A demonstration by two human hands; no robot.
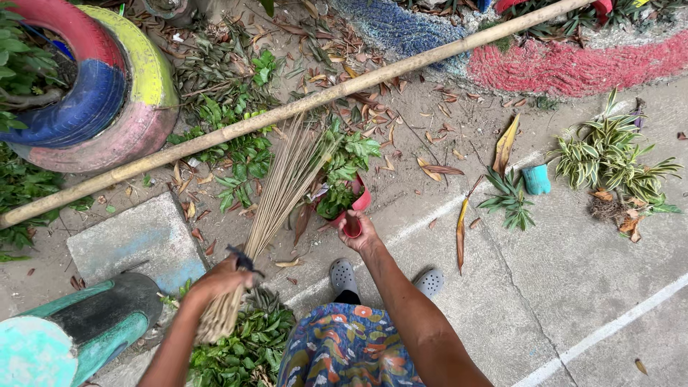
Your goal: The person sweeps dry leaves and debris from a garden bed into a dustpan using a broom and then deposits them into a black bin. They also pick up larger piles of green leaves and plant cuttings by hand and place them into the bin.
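My left hand point(218, 281) grips a bundle-type stick broom point(276, 193) near its bound end, with the thin pale sticks fanning forward over leaf litter. My right hand point(358, 231) holds the handle of a red dustpan point(351, 201). The dustpan rests on the ground in front of my feet and is heaped with green leaves point(342, 166). The broom's tips lie against the left side of that leaf heap. My grey clogs point(342, 276) and a flowered garment show below my arms.
A long bamboo pole point(301, 107) lies diagonally across the ground. Painted tyres point(107, 100) stand at the left, a green tyre point(72, 330) at lower left. Striped plants point(609, 154) and a teal cup point(536, 179) lie right. Dry leaves litter the concrete.
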